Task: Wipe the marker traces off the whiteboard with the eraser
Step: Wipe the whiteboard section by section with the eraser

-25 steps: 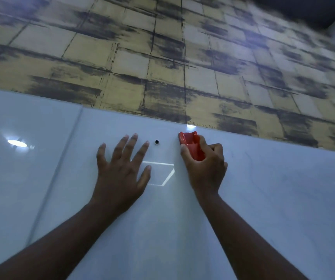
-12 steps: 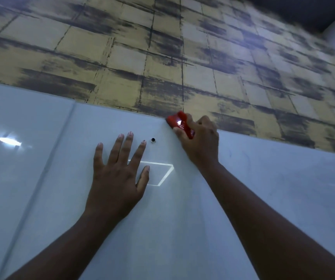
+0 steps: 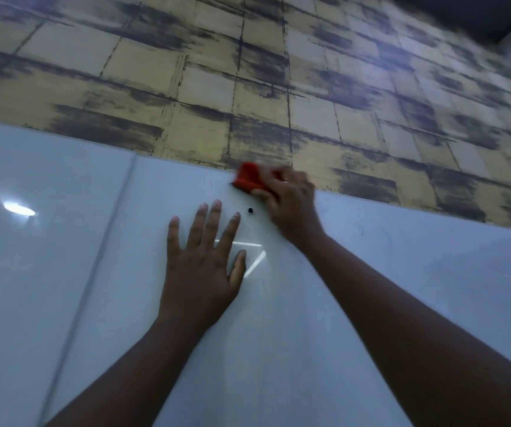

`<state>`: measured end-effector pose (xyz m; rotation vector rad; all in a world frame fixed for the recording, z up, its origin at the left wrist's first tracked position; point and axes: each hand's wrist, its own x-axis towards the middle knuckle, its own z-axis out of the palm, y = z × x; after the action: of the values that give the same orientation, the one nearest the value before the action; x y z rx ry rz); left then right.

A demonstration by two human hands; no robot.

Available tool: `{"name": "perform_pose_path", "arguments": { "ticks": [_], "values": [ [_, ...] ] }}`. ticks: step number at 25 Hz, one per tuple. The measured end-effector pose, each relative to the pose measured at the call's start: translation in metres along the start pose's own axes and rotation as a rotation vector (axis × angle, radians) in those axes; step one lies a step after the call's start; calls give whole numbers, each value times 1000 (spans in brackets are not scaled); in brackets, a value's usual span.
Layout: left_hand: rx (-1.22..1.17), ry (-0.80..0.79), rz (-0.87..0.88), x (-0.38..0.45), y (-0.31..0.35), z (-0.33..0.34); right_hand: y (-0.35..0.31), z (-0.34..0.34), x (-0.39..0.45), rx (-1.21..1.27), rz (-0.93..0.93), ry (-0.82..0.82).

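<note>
Head view shows the right hand (image 3: 291, 201) with its fingers clamped on the red eraser (image 3: 249, 180), pressed on the whiteboard (image 3: 402, 272) at its top edge. Left hand (image 3: 203, 266) lies flat on the board, fingers spread apart, near a small black dot (image 3: 250, 210).

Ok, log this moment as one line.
right hand: grips red eraser, at whiteboard top edge | left hand: flat on board, fingers spread | faint marks remain right
</note>
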<state>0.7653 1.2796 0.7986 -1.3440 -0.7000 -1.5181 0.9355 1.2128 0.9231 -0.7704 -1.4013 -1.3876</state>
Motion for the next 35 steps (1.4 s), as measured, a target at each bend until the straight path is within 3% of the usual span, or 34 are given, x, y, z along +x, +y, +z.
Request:
{"name": "perform_pose_path", "arguments": {
  "ticks": [4,8,12,16,19,22,26,31,35],
  "values": [
    [-30,28,-1,-3,3,1,75,-37,-38,-102,342,61],
    [-61,30,-21,-6,5,3,82,-55,-67,-226,562,21],
    [-71,32,-23,-7,6,0,41,-42,-100,-337,284,68],
    [-57,25,-17,-13,10,-4,6,-47,-127,-256,-24,25],
    [-7,29,115,-19,9,-7,-6,-51,-144,-223,-185,-41],
    [59,13,240,-23,19,-8,18,-57,-143,-253,-227,-42],
    [64,49,138,-19,38,-10,89,-75,-124,-259,-69,-14],
    [-5,1,111,-30,130,11,207,-114,-144,-338,226,48],
    [8,-5,48,-37,139,20,241,-120,-151,-341,396,84]
  ]
}}
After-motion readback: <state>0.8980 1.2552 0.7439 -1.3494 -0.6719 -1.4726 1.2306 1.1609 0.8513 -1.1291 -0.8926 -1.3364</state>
